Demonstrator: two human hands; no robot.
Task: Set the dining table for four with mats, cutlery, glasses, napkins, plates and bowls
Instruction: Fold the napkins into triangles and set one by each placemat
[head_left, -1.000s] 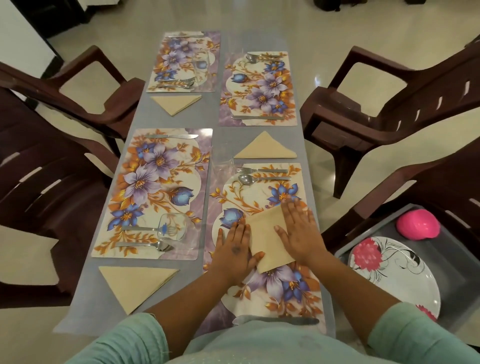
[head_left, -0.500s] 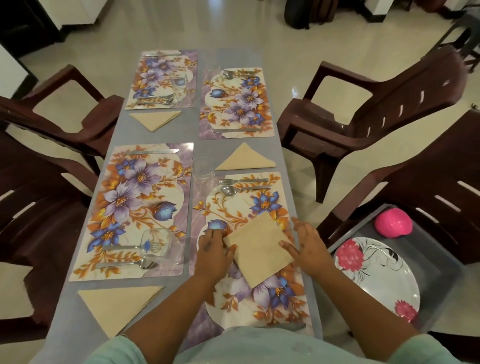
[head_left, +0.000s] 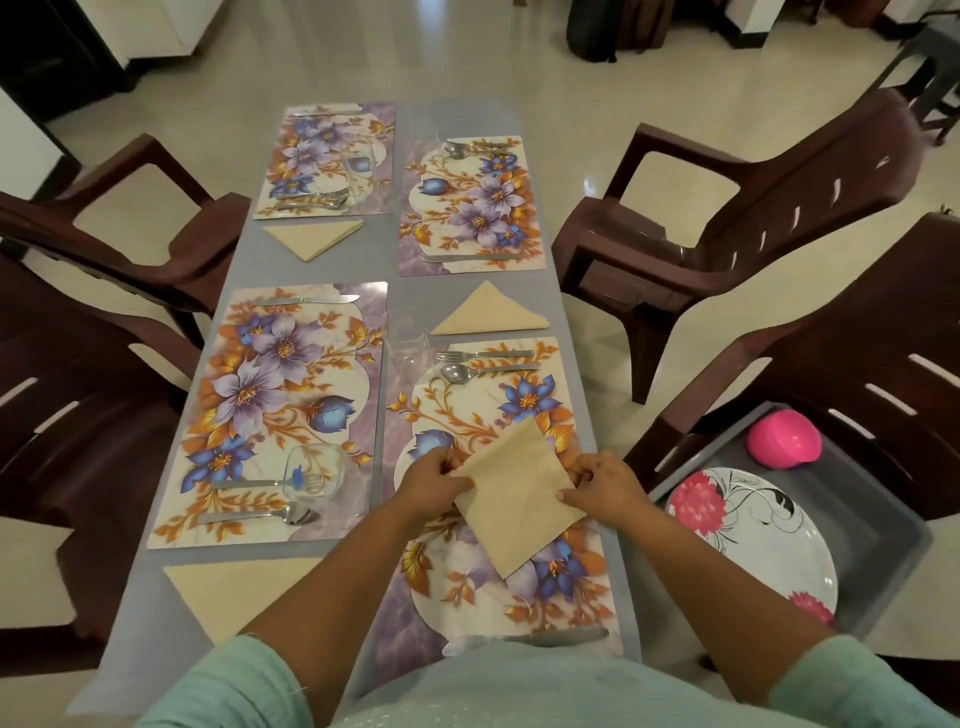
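A square beige napkin (head_left: 517, 493) lies tilted like a diamond over the near right floral mat (head_left: 498, 410). My left hand (head_left: 434, 480) pinches its left corner and my right hand (head_left: 605, 483) pinches its right corner. Three other floral mats cover the grey table (head_left: 395, 301), each with cutlery. Folded triangular napkins lie at the near left (head_left: 228, 592), the far left (head_left: 311, 236) and the middle right (head_left: 491, 314). A fork (head_left: 483, 355) and a spoon (head_left: 485, 370) sit at the near right mat's far edge, beside a clear glass (head_left: 410, 348). Another glass (head_left: 311, 473) stands on the near left mat.
Dark brown plastic chairs stand on both sides: two at the left (head_left: 130, 228) and two at the right (head_left: 753, 208). A grey tray (head_left: 883, 525) on the near right chair holds a floral plate (head_left: 753, 540) and a pink bowl (head_left: 784, 439) turned upside down.
My hands went from pressing flat on the napkin to pinching its left and right corners. The napkin now sits unfolded as a diamond. The view has tilted up a little.
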